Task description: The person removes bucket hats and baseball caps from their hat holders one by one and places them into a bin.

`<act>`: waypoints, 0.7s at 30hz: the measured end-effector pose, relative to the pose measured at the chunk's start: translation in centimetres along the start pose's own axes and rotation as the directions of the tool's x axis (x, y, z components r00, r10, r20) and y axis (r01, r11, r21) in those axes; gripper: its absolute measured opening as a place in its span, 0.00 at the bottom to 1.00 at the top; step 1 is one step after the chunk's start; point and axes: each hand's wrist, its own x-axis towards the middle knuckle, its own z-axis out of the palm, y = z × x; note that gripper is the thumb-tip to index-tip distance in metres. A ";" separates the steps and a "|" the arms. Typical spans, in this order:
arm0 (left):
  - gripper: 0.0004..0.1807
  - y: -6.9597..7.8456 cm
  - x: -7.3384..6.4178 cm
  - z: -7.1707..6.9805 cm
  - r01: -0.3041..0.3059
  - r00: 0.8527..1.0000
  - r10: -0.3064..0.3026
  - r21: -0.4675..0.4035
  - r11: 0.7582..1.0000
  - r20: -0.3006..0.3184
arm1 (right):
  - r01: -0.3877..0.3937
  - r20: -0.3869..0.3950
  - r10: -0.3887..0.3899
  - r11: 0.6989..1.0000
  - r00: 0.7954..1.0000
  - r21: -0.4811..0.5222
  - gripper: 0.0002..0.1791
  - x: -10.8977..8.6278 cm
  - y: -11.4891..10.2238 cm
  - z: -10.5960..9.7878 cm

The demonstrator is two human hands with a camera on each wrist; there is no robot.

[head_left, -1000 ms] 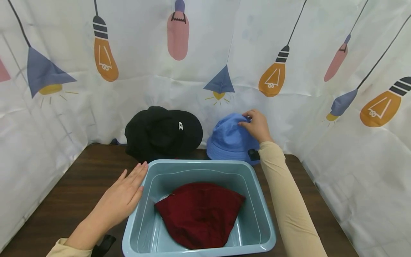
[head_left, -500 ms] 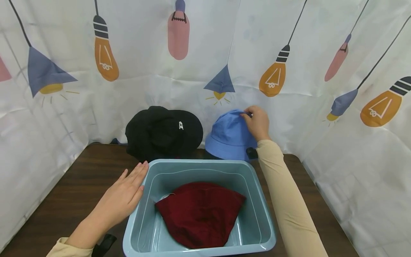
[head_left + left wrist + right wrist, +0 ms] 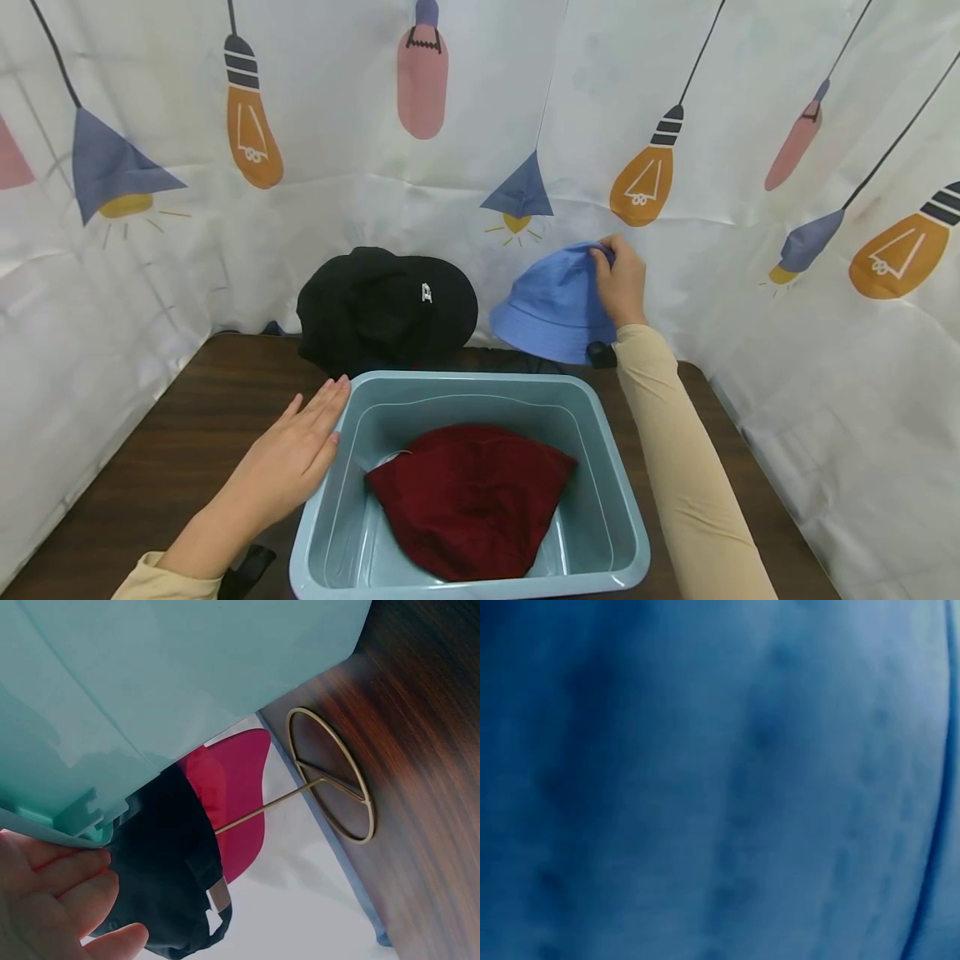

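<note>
At the back right of the table, my right hand (image 3: 624, 279) pinches the crown of a light blue bucket hat (image 3: 551, 304). Blue stitched fabric (image 3: 802, 787) fills the right wrist view, so the fingers are hidden there. My left hand (image 3: 281, 467) lies with straight fingers against the left rim of a pale blue plastic basin (image 3: 318, 533). In the left wrist view, its fingers (image 3: 90, 900) touch the underside of that rim. A dark red cloth hat (image 3: 472, 500) lies inside the basin.
A black cap (image 3: 382, 308) with a small white emblem is behind the basin. It hangs on a brass stand (image 3: 367, 810) with a ring base. A red brim (image 3: 240, 802) shows beneath it. A white printed curtain (image 3: 450, 200) encloses the brown table (image 3: 187, 417).
My right hand has taken hold of the blue hat's crown and raised it slightly, tilting it and shifting it right. The left hand and the basin have stayed in place.
</note>
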 end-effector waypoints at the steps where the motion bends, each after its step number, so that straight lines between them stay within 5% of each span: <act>1: 0.30 0.0 0.0 0.0 -0.001 1.000 0.001 0.000 1.000 0.000 | -0.004 0.003 0.004 1.000 1.000 0.000 0.09 0.0 0.1 -0.1; 13: 0.30 0.1 0.0 -0.2 0.003 1.000 -0.003 -0.016 1.000 0.005 | -0.147 -0.021 0.149 0.987 0.989 0.069 0.10 -0.2 -1.1 0.9; 21: 0.30 0.1 0.0 -0.2 -0.002 1.000 0.002 -0.014 1.000 -0.001 | -0.321 -0.034 0.332 0.929 0.943 0.182 0.11 -0.5 -2.4 1.5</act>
